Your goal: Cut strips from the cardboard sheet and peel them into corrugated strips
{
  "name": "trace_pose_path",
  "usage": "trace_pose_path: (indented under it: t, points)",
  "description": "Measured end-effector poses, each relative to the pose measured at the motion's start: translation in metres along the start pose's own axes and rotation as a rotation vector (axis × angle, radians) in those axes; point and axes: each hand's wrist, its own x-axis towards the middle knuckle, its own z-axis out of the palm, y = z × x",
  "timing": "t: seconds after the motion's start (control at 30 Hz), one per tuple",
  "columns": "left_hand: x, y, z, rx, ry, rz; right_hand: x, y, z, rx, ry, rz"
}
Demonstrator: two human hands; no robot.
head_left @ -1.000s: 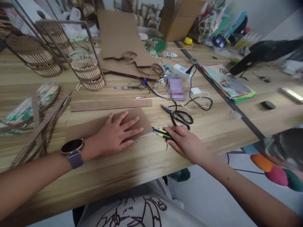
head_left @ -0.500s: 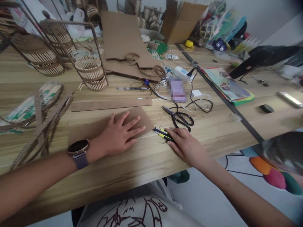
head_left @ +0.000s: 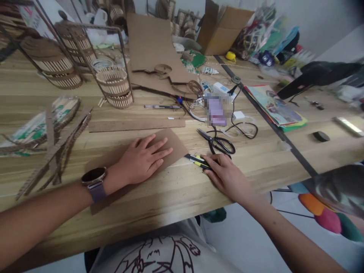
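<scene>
My left hand [head_left: 145, 158] lies flat, fingers a little apart, on a brown piece of cardboard [head_left: 173, 142]. Part of the sheet is hidden under the hand and forearm. My right hand [head_left: 224, 173] is closed round a yellow and black utility knife [head_left: 198, 160], which lies low against the table. The knife's tip is at the cardboard's right corner. Just beyond the right hand are black-handled scissors [head_left: 217, 143], lying apart from it. A long narrow cardboard strip [head_left: 136, 125] lies behind the left hand.
Small stick baskets [head_left: 113, 87] with tall handles stand at the back left, near loose cardboard strips [head_left: 54, 151]. A phone [head_left: 216, 110], cables and a pen [head_left: 162, 107] lie mid-table. Paper sheets [head_left: 274, 104] are to the right; a large cardboard sheet [head_left: 150, 41] is behind.
My left hand's fingers have drawn closer together and the hand has turned slightly on the cardboard. More of the sheet shows below my left wrist. The right hand stays on the utility knife.
</scene>
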Motion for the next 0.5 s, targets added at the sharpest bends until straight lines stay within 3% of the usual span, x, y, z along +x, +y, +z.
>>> trace_pose_path:
  t: [0.5]
  points:
    - [0.001, 0.001, 0.001, -0.015, 0.005, -0.011, -0.001, -0.012, 0.006, -0.027, 0.047, -0.023]
